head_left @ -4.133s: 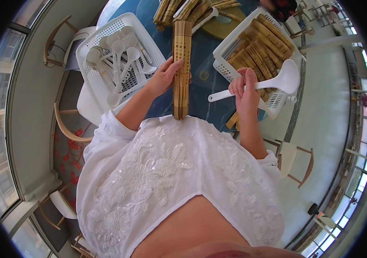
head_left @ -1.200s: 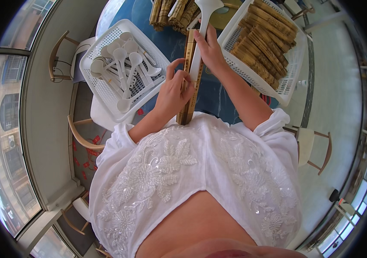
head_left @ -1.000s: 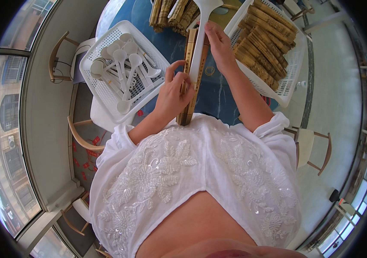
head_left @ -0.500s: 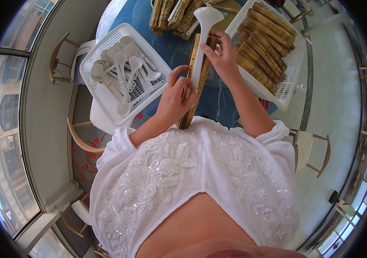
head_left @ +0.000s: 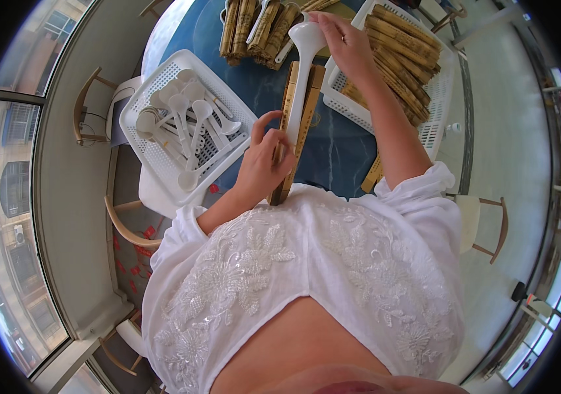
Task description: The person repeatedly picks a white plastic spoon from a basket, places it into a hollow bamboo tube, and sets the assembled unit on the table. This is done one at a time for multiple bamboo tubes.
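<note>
the left hand (head_left: 264,167) closes around the lower end of a white ladle (head_left: 300,85) and a long bamboo strip bundle (head_left: 295,131), thumb and fingers curled over both near the tabletop's near edge, close to the person's white embroidered blouse (head_left: 307,282). the right hand (head_left: 343,39) grips the ladle's bowl end further out, fingers wrapped over the top of it. the ladle lies lengthwise along the bamboo bundle, its handle running down the slats toward the left hand. the bundle itself stretches from the near edge out toward the middle of the blue tabletop (head_left: 339,151).

to the left, a white slotted basket (head_left: 162,92) sits by the tabletop's left edge, overhanging it somewhat, and holds a heap of white ladles (head_left: 188,131) lying in mixed directions. to the right, a second white basket (head_left: 435,98) holds bamboo bundles (head_left: 402,59) stacked side by side; the right forearm crosses over its near-left corner. more rolled bamboo bundles (head_left: 257,29) lie at the far edge of the tabletop, just beyond the ladle's bowl. one loose bamboo piece (head_left: 372,176) pokes out beside the right elbow. wooden chairs (head_left: 487,226) stand on the floor around the tabletop.
</note>
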`<action>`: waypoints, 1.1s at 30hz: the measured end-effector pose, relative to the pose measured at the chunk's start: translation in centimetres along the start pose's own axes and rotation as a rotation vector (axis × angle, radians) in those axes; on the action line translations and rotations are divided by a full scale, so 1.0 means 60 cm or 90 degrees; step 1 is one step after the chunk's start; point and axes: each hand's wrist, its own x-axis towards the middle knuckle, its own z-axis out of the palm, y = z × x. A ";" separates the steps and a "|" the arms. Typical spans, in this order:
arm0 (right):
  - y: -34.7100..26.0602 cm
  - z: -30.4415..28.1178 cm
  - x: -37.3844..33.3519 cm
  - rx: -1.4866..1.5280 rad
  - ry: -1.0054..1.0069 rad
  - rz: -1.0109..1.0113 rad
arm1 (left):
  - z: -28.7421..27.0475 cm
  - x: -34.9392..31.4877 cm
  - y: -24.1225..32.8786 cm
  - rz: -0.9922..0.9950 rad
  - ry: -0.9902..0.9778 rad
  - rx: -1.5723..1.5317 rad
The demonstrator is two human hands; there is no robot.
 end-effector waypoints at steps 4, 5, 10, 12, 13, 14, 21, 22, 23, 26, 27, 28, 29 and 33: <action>-0.013 0.014 -0.035 0.027 -0.014 0.014 | 0.001 -0.003 -0.009 -0.004 0.011 -0.002; -0.020 0.022 -0.046 0.041 -0.031 0.026 | 0.001 -0.003 -0.014 0.004 0.016 0.007; -0.048 0.040 -0.085 0.061 0.019 -0.013 | -0.005 0.000 -0.006 -0.028 0.030 -0.015; -0.044 0.040 -0.093 0.117 0.004 0.062 | -0.004 -0.001 -0.007 -0.019 0.025 -0.011; -0.046 0.040 -0.097 0.145 0.001 0.100 | -0.004 0.000 -0.008 -0.005 0.025 0.000; -0.047 0.040 -0.100 0.174 -0.003 0.139 | -0.003 0.000 -0.009 0.009 0.025 0.011; -0.024 0.048 -0.120 0.314 0.051 0.217 | 0.022 -0.019 -0.017 -0.191 -0.030 -0.195; -0.020 0.052 -0.122 0.327 0.061 0.221 | 0.026 -0.026 -0.023 -0.222 -0.090 -0.191; -0.017 0.056 -0.124 0.341 0.070 0.225 | 0.030 -0.030 -0.031 -0.254 -0.148 -0.186; -0.023 0.056 -0.137 0.340 0.074 0.245 | 0.037 -0.033 -0.056 -0.328 -0.189 -0.222; -0.007 0.062 -0.144 0.304 0.053 0.238 | 0.038 -0.032 -0.062 -0.352 -0.189 -0.242; -0.012 0.067 -0.147 0.324 0.063 0.276 | 0.039 -0.031 -0.067 -0.359 -0.184 -0.259; -0.023 0.073 -0.155 0.344 0.073 0.314 | 0.041 -0.030 -0.070 -0.365 -0.180 -0.275; -0.036 0.086 -0.176 0.550 -0.003 0.465 | 0.040 -0.014 -0.057 -0.374 -0.167 -0.314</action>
